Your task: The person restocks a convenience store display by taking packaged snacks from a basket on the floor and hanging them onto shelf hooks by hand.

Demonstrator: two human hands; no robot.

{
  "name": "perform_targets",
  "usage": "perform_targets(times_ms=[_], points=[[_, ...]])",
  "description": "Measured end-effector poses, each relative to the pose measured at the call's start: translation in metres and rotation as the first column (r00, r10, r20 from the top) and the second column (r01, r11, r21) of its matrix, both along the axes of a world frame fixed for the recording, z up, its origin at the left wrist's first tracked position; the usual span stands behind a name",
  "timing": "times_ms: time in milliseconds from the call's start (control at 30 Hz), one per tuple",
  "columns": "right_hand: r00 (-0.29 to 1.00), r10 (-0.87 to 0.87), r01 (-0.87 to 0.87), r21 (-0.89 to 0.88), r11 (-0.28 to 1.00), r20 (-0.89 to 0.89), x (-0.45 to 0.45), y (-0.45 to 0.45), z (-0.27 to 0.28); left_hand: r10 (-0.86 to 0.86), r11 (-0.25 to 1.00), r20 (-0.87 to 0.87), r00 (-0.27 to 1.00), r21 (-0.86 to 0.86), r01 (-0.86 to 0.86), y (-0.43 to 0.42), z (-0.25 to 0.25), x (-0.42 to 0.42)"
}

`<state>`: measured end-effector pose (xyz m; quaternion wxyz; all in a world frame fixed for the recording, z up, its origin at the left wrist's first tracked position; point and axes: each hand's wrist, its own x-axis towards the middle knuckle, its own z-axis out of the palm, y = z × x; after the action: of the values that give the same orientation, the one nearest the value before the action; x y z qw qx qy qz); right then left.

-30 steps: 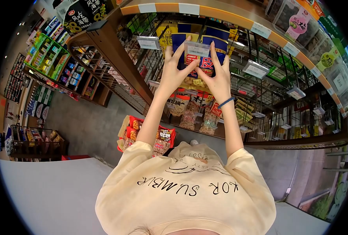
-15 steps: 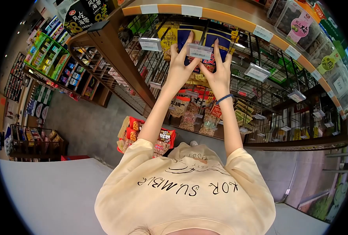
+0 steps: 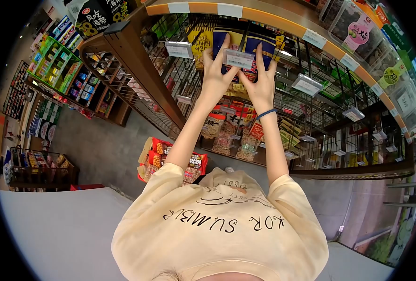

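My left hand (image 3: 217,72) and my right hand (image 3: 260,84) reach up to the hanging rack, thumbs nearly meeting below a clear price tag holder (image 3: 238,59). Fingers of both hands are spread over blue snack bags (image 3: 251,46) with red lettering, which hang behind the tag. Whether the hands grip the bags or only touch them cannot be made out, as the palms hide the contact. A dark blue band (image 3: 267,113) circles my right wrist. Left of my left hand hangs a yellow bag (image 3: 199,43).
Bags of nuts (image 3: 224,136) hang lower on the rack. An orange-edged shelf (image 3: 273,18) curves overhead. A brown post (image 3: 144,70) stands at the left. Red snack packs (image 3: 159,152) are beside my body. Wire hooks with price tags (image 3: 306,84) stick out at the right.
Against a second ago, the blue bags sit further back behind the tag and my hands cover more of their lettering. My fingers stay spread. The view has shifted slightly.
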<state>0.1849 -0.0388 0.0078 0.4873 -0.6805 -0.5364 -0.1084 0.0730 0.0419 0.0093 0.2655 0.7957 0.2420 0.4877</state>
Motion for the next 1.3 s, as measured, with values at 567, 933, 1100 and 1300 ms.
perform_targets(times_ms=[567, 933, 1100, 1300], points=[[0.998, -0.043, 0.041, -0.062, 0.997, -0.034, -0.013, -0.037, -0.032, 0.109, 0.994, -0.001, 0.994, -0.027, -0.109, -0.048, -0.026, -0.035], [0.988, 0.154, -0.155, -0.063, 0.986, -0.018, -0.075, -0.109, -0.136, 0.045, 0.885, -0.188, 0.981, -0.448, -0.127, -0.134, -0.151, -0.115], [0.903, 0.333, -0.424, -0.436, 0.794, -0.272, -0.091, -0.136, -0.205, -0.026, 0.734, -0.589, 0.807, -0.56, -0.385, -0.181, -0.241, -0.179], [0.829, 0.437, -0.532, -0.733, 0.423, -0.35, -0.077, -0.16, -0.311, -0.075, 0.7, -0.818, 0.57, -0.451, -0.554, -0.226, -0.308, -0.221]])
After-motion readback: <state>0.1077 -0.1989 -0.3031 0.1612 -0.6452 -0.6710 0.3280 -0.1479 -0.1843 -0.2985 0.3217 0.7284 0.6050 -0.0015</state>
